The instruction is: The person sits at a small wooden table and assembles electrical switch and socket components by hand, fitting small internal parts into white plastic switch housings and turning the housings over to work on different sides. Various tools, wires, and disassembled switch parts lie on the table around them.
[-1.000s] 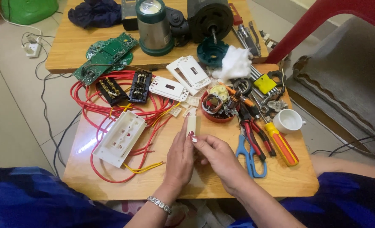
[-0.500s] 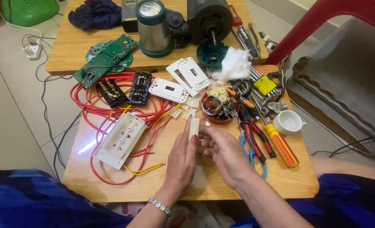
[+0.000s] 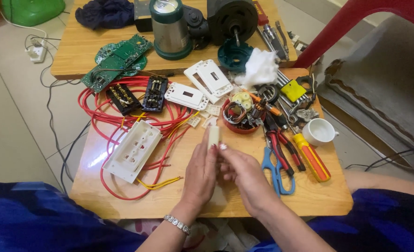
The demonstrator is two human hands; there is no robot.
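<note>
Both my hands meet over the middle of the wooden table [image 3: 309,198]. My left hand [image 3: 201,170] grips a small cream plastic switch part [image 3: 213,136] that stands upright between its fingers. My right hand [image 3: 242,171] touches the same part from the right with its fingertips. A white socket housing [image 3: 133,150] lies to the left on a tangle of red wires [image 3: 105,116]. Just beyond the part stands a red bowl [image 3: 237,128] of small components.
Blue-handled scissors [image 3: 274,168], red pliers [image 3: 281,142] and an orange-handled screwdriver [image 3: 312,156] lie to the right, beside a white cup [image 3: 320,131]. White cover plates [image 3: 186,95], black switch blocks [image 3: 154,93], green circuit boards [image 3: 118,60], a jar [image 3: 171,28] and a motor [image 3: 232,18] fill the back.
My hands have shifted slightly. The cream part stays upright between them, and my right fingertips have closed in on it.
</note>
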